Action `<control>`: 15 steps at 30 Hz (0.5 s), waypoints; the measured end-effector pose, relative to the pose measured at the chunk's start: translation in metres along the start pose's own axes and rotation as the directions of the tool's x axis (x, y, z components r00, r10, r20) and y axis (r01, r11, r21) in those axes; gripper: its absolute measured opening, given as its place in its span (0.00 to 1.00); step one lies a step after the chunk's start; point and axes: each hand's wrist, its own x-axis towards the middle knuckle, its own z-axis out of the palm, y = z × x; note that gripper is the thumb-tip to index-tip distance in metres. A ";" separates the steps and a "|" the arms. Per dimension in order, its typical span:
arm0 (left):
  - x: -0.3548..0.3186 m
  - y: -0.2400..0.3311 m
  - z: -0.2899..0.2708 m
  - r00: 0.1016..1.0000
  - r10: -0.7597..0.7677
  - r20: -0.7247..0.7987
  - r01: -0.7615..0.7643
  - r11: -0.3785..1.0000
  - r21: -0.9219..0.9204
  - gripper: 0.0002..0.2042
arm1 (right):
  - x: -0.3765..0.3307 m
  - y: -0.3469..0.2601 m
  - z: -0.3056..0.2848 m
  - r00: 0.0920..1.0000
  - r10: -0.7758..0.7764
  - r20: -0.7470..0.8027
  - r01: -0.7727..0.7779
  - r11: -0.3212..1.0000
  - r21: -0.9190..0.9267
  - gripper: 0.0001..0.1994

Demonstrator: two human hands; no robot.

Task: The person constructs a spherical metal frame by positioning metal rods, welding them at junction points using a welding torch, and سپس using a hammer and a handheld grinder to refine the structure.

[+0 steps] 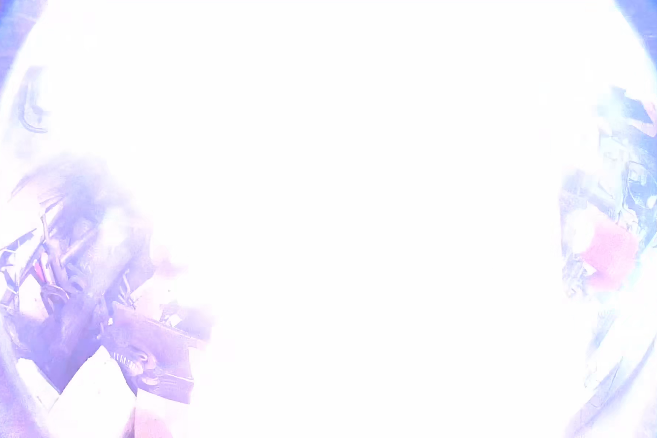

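Frankly, fingers: hidden by glare or out of view, cannot tell whether spread, together or pinching
Thing in hand: cannot tell what or where
Glare: white across the middle
Clutter (64,274): jumbled long pieces, left of frame
Box-like panel (153,342): lower left, beside pale sheets (98,398)
Pink patch (612,255): right of frame, below bluish shapes (639,177)

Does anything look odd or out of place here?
Yes, the picture itself: white glare swallows the middle, and no hands can be made out. At the left, a jumble of thin pieces sits at mixed angles. Whether anything is spilled or damaged cannot be told.
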 end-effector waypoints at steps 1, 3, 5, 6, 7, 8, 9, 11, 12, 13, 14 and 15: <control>-0.001 0.001 -0.001 1.000 -0.001 -0.007 0.001 1.000 0.002 0.21 | 0.002 0.002 0.002 1.000 -0.013 -0.008 0.014 1.000 0.012 0.15; -0.004 0.002 -0.003 1.000 -0.003 -0.020 0.003 1.000 0.008 0.21 | 0.005 0.005 0.006 0.999 -0.039 -0.025 0.040 0.998 0.049 0.14; -0.005 0.001 -0.003 1.000 -0.003 -0.018 0.003 1.000 0.003 0.21 | 0.004 0.011 0.011 0.996 -0.037 -0.079 0.047 0.992 0.120 0.14; -0.005 0.001 -0.003 1.000 -0.001 -0.010 0.001 1.000 -0.003 0.21 | 0.003 0.010 0.016 0.989 -0.016 -0.147 0.043 0.982 0.183 0.13; -0.006 0.001 -0.003 1.000 -0.001 -0.012 0.001 1.000 -0.004 0.21 | 0.005 0.013 0.016 0.992 -0.002 -0.130 0.035 0.967 0.254 0.14; -0.007 0.002 -0.003 1.000 -0.001 -0.014 0.001 1.000 -0.002 0.20 | 0.005 0.015 0.016 0.992 -0.007 -0.128 0.033 0.978 0.206 0.14; -0.008 0.003 -0.004 1.000 0.001 -0.021 -0.001 1.000 0.003 0.20 | 0.005 0.016 0.016 0.992 -0.013 -0.125 0.033 0.987 0.158 0.14; -0.006 0.003 -0.002 1.000 0.003 -0.003 -0.003 1.000 -0.020 0.20 | -0.006 0.028 0.014 0.990 -0.066 -0.122 0.075 0.995 0.069 0.16; -0.005 0.004 -0.002 1.000 0.007 0.006 -0.006 0.999 -0.031 0.20 | -0.010 0.029 0.013 0.990 -0.063 -0.123 0.071 0.995 0.069 0.16; -0.005 0.005 -0.002 1.000 0.010 0.009 -0.010 0.999 -0.033 0.20 | -0.011 0.028 0.013 0.990 -0.066 -0.124 0.076 0.994 0.077 0.17; -0.005 0.006 -0.002 1.000 0.015 0.015 -0.014 0.999 -0.034 0.20 | -0.011 0.023 0.014 0.991 -0.038 -0.129 0.055 0.990 0.129 0.16; -0.008 0.007 -0.005 1.000 0.010 -0.010 -0.010 1.000 -0.014 0.20 | 0.000 0.019 0.018 0.991 -0.043 -0.125 0.067 0.977 0.201 0.16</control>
